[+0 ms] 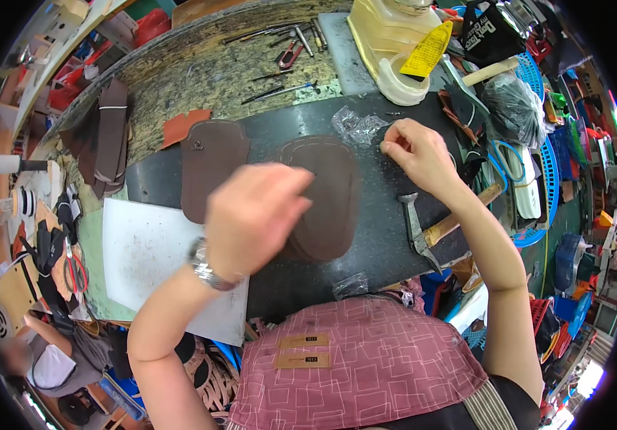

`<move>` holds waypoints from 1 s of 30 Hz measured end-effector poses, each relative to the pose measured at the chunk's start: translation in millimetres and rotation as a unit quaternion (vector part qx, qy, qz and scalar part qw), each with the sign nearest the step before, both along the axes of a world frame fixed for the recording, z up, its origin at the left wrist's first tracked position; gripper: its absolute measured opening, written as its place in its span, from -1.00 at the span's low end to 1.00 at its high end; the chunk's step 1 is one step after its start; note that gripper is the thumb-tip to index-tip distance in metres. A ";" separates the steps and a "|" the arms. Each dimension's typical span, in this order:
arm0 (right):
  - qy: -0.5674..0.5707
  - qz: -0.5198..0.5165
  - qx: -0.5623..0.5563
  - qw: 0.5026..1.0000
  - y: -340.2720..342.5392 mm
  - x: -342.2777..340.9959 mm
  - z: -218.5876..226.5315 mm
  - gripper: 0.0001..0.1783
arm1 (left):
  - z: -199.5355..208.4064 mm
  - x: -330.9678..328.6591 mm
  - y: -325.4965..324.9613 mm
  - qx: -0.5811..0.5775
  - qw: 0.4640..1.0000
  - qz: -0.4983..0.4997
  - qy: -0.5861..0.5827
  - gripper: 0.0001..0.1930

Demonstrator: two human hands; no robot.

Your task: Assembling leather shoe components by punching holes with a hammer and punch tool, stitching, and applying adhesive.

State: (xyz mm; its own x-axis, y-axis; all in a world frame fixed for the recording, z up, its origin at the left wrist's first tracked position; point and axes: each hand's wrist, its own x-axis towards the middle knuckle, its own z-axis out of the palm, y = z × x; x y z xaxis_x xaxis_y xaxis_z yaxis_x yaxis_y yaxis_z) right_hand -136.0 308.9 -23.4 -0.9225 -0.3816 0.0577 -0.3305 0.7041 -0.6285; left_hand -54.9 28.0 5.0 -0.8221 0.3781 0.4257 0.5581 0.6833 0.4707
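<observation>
My left hand (pixel 254 215), smeared by motion and wearing a metal watch at the wrist, hovers over two brown leather pieces; its fingers cannot be made out. The stitched leather piece (pixel 333 193) lies to its right, rounded at the bottom, with its left edge partly hidden. Beyond the hand is the other leather piece (pixel 211 154), carrying a small dark fitting near its top left. My right hand (pixel 423 154) is closed in a pinch beside a crumpled clear plastic bag (pixel 358 127); whatever its fingertips hold is hidden. A hammer (pixel 416 228) with a wooden handle rests below the right hand.
Under the leather is a black work mat (pixel 387 244), with a white board (pixel 147 251) at left. Pens and tools (pixel 290 54) lie at the back. A cream machine (pixel 380 43) stands far right of them, near blue baskets (pixel 548 186). Another person (pixel 57 365) sits at lower left.
</observation>
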 end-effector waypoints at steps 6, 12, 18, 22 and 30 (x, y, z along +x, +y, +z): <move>0.116 0.025 0.129 0.985 -0.5 1.0 -10.8 -0.77 | 0.6 -0.9 39.7 0.013 0.994 -0.089 -0.063 -0.79; 0.074 0.023 0.116 0.990 4.3 -2.3 -18.5 -0.88 | -15.0 -0.8 53.6 0.091 0.982 -0.081 -0.144 -0.83; -0.010 0.020 0.037 0.999 -4.5 5.9 -10.5 -0.82 | -30.4 -17.0 74.4 0.118 0.979 -0.050 -0.156 -0.84; 0.010 0.026 0.079 0.996 -4.2 9.9 -10.8 -0.84 | -35.5 -31.7 89.7 0.132 0.980 -0.021 -0.149 -0.84; 0.083 0.067 0.112 0.988 0.7 5.5 -15.1 -0.90 | -40.0 -31.9 96.0 0.124 0.977 -0.007 -0.171 -0.82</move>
State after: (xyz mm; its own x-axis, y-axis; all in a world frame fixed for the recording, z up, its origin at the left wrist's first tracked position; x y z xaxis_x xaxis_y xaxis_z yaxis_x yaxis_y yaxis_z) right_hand -130.4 309.6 -38.5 -0.8474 -0.5207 0.1034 -0.5159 0.7618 -0.3918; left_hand -86.7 124.0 -35.0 -0.9275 0.3108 0.2077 0.3484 0.5175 0.7815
